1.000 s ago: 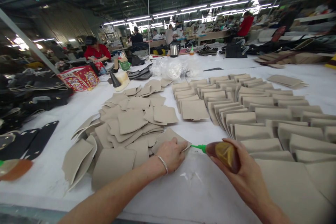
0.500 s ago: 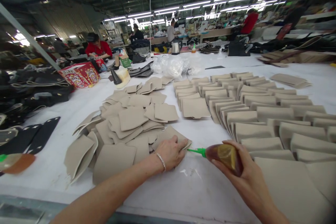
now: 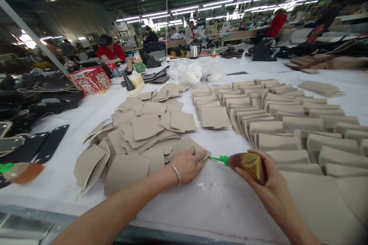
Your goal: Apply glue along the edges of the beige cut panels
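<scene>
My left hand [image 3: 188, 164] rests on a beige piece [image 3: 184, 146] at the near right of a loose pile [image 3: 146, 126]. Its fingers bend over the corner of that piece, though what the fingertips pinch is partly hidden. In my right hand [image 3: 267, 176] is a bottle [image 3: 248, 165] of brown liquid, lying sideways with its thin green nozzle [image 3: 220, 159] pointing left. The nozzle's tip is at the corner of the piece, close to my left fingertips. Rows of folded beige pieces [image 3: 267, 126] stand on the right.
A second bottle [image 3: 25, 172] with a green cap lies at the left edge beside black straps [image 3: 53, 143]. Farther back are a red box [image 3: 90, 80], clear plastic bags [image 3: 195, 72] and a kettle [image 3: 194, 50]. A person in red [image 3: 110, 51] works at the back left.
The view has shifted slightly. The green nozzle has moved a little up, along the edge of the piece beside my left fingers. Both hands keep their holds.
</scene>
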A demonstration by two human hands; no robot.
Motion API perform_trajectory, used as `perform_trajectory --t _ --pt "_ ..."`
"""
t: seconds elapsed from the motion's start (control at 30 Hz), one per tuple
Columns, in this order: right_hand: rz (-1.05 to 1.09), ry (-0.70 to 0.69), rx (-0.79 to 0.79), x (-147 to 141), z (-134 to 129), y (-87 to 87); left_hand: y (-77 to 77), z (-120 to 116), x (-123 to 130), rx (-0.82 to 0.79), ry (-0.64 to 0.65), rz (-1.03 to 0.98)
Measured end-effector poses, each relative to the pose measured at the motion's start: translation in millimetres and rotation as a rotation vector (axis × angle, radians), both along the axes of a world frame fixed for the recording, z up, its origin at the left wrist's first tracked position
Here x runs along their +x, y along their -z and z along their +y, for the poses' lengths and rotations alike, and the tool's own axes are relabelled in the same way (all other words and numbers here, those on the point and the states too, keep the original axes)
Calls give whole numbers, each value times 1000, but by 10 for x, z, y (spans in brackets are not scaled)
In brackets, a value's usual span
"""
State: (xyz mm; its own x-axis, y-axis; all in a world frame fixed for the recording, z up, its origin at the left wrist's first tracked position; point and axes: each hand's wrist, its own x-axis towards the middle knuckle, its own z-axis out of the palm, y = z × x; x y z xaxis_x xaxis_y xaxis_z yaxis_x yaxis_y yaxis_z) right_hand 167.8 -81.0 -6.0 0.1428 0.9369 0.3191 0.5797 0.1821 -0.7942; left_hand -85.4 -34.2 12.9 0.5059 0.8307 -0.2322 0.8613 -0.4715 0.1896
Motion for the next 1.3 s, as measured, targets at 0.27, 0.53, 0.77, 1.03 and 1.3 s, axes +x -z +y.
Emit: perform_trajectory --t 0.27,0.53,0.77,1.03,1.3 --pt "55 -92 -47 -58 -163 39 -23 -14 -16 -36 -5 -16" --pt "11 -180 -17 -122 -249 77 -47 -33 -32 -70 -24 -26" --pt "-12 -186 -15 -108 -282 131 -21 -41 -39 -72 -28 -39" --pt "-19 -42 31 -130 -268 106 -33 -50 -36 -73 -21 -51" --pt "43 -94 -35 -75 -178 110 -23 -44 -36 -67 -25 -46"
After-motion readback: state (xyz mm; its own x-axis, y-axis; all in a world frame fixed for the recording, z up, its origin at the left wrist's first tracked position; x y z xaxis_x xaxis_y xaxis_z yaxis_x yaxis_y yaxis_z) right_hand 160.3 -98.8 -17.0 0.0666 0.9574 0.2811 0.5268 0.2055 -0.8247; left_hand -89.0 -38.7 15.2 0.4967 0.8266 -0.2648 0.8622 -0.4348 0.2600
